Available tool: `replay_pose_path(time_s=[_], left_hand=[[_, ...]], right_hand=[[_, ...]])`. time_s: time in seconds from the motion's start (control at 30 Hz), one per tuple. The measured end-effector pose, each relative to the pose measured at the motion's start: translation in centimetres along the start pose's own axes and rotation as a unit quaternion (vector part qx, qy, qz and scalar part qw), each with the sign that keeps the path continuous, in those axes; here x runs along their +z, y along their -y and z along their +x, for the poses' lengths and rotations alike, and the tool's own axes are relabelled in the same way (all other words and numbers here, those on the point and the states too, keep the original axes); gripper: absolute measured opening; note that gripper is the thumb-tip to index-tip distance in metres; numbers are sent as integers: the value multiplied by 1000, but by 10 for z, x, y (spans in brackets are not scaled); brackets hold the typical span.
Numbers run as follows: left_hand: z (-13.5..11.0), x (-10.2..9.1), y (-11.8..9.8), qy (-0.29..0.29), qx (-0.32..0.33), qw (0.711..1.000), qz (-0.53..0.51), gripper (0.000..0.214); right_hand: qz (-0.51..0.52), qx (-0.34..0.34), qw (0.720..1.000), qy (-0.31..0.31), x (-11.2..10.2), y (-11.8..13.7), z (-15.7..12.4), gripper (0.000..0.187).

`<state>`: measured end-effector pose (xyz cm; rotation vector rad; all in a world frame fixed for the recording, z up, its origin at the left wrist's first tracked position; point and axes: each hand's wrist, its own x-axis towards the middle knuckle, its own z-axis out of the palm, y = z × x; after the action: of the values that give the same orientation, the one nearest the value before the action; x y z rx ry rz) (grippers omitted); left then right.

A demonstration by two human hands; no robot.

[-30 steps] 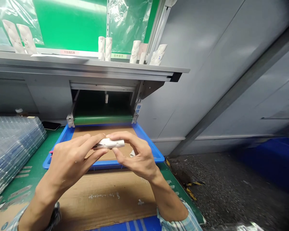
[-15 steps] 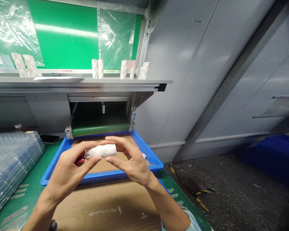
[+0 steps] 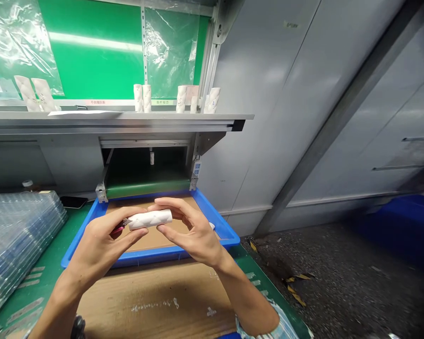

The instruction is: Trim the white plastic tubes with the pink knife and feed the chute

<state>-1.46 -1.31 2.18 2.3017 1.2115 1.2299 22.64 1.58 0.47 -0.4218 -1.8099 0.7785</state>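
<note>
A white cylindrical part point(image 3: 150, 219) with a patterned surface lies almost level between my hands, above a blue tray. My left hand point(image 3: 104, 238) pinches its left end between thumb and fingers. The same hand has a small red-handled tool point(image 3: 118, 230) tucked in its palm; its metal tip points toward the part, and most of it is hidden. My right hand point(image 3: 194, 233) curves around the right end, thumb below and fingers above and behind it.
The blue tray point(image 3: 229, 239) has a cardboard lining, with a conveyor belt point(image 3: 148, 189) ending behind it. Clear plastic trays point(image 3: 21, 235) are stacked left, near a phone point(image 3: 73, 202). More white parts point(image 3: 146, 99) stand on the shelf point(image 3: 127, 123). Cardboard point(image 3: 155, 292) lies in front.
The white part has turned about its long axis, showing a different side of its pattern. Both hands stay in nearly the same place, and the view has shifted slightly.
</note>
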Motion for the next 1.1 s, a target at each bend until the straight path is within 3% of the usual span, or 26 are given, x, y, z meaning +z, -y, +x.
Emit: replay_pose_path(time_s=[0.2,0.6,0.7,0.83,1.0,1.1], left_hand=[[1,0,3,-9,17,1000,10,31],[-1,-2,-4,-52,33,997,43,29],[-1,6,-2,-61,30,997,40,27],[-1,17,-4,-60,23,997,51,27],[-2,8,-12,-50,5,994,101,36],[-2,2,-13,-63,36,986,151,41]], right_hand=[[-4,4,1000,-2,0,0,0,45],[-86,-67,994,3,0,-1,0,54],[-165,-112,980,5,3,-4,1,49],[-303,-160,939,-12,8,-9,2,34],[-267,-129,955,-35,7,-12,3,29],[-250,-131,959,-34,5,-11,3,33]])
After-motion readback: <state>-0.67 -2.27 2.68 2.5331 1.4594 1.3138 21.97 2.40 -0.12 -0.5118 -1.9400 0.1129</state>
